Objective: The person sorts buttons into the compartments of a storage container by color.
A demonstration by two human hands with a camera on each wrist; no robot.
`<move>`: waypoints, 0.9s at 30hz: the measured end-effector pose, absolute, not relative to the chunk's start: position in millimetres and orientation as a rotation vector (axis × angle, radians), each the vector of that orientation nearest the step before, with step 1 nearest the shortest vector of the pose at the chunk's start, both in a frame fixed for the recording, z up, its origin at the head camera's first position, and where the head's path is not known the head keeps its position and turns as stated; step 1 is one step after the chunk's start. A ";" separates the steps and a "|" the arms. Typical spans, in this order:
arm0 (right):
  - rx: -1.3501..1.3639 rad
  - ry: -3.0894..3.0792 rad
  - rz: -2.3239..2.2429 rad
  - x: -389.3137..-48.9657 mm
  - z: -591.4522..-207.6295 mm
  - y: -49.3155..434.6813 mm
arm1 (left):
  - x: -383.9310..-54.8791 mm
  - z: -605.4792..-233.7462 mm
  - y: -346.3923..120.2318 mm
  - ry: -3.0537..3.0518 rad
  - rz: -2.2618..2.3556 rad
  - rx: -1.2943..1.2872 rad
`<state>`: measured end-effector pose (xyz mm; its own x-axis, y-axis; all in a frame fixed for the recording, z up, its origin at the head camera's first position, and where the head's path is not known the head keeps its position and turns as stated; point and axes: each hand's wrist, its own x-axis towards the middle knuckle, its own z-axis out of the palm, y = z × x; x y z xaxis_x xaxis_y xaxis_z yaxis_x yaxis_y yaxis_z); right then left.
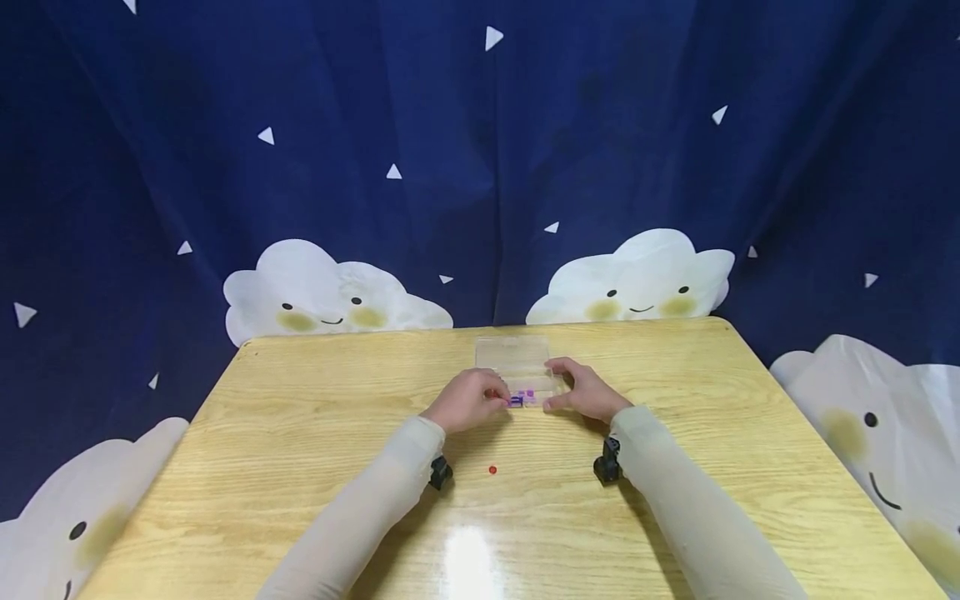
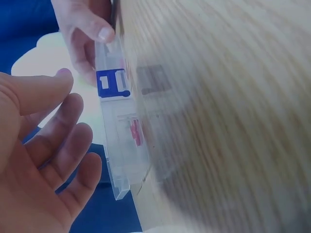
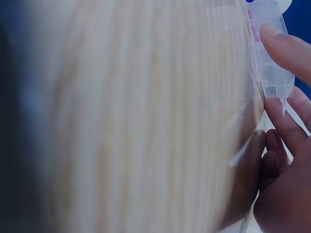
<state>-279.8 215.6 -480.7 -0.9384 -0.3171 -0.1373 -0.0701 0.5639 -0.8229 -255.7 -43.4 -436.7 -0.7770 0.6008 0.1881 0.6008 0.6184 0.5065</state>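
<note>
A clear plastic box point(image 1: 538, 400) lies toward the back of the table, its transparent lid point(image 1: 513, 353) raised at the far side. Its front carries a blue latch point(image 2: 112, 83); small purple pieces point(image 1: 529, 394) and a pink-red piece point(image 2: 135, 132) show through the walls. My right hand point(image 1: 590, 393) grips the box's right end, thumb point(image 3: 286, 51) at the front and fingers reaching behind. At the left end, my left hand point(image 1: 469, 400) hovers with fingers point(image 2: 68, 145) loosely bent beside the box, and nothing shows between them in the left wrist view.
A small red round piece point(image 1: 492, 470) lies on the wooden table point(image 1: 315, 467), nearer than the box and between the forearms. Dark blue curtain point(image 1: 450, 108) with white clouds hangs behind the table's far edge. Black wrist devices point(image 1: 608, 461) sit under both sleeves.
</note>
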 end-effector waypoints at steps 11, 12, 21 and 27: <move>-0.341 2.550 -1.310 -278.1 -480.7 213.0 | -257.7 -436.3 -45.6 -2.874 -0.944 -0.942; -0.342 2.551 -1.307 -278.1 -480.5 213.2 | -258.2 -436.3 -45.8 -2.877 -0.945 -0.938; -0.338 2.543 -1.304 -278.0 -479.8 212.4 | -262.5 -433.5 -45.5 -2.879 -0.907 -0.911; -0.322 2.541 -1.309 -278.6 -480.5 213.9 | -267.6 -430.3 -40.1 -2.862 -0.876 -0.916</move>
<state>-278.6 213.9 -480.5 -0.9403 -0.3139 -0.1315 -0.0752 0.5685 -0.8193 -267.6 -40.1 -430.3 -0.8285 0.5322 0.1742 0.5385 0.6719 0.5084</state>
